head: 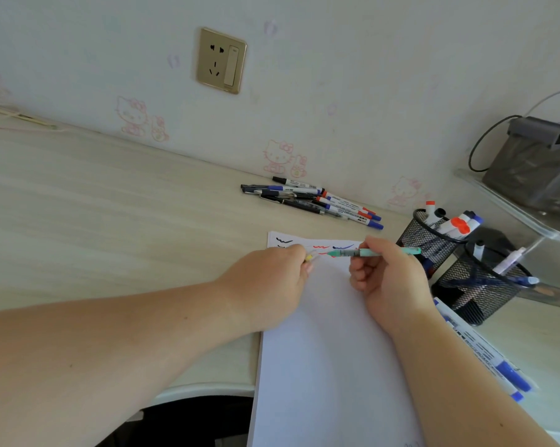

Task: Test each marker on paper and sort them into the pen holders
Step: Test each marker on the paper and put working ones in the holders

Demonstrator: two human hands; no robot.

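My right hand point(386, 279) grips a teal pen point(373, 252) that lies level above the top of the white paper point(330, 350). Its uncapped tip points left toward my left hand point(273, 279), which pinches a small yellowish cap point(309, 257) just off that tip. Black, red and blue scribbles point(320, 246) mark the paper's top edge. A pile of markers and pens point(314, 200) lies on the desk near the wall. Two black mesh pen holders stand at right: the far holder point(425, 243) has several markers, the near holder point(478, 285) has a few pens.
Two blue-capped markers point(485, 353) lie on the desk right of my right forearm. A clear shelf point(510, 204) with a grey bag point(536, 162) stands at far right. A wall socket point(220, 61) is above the desk point(94, 204). The desk's front edge runs under my left forearm.
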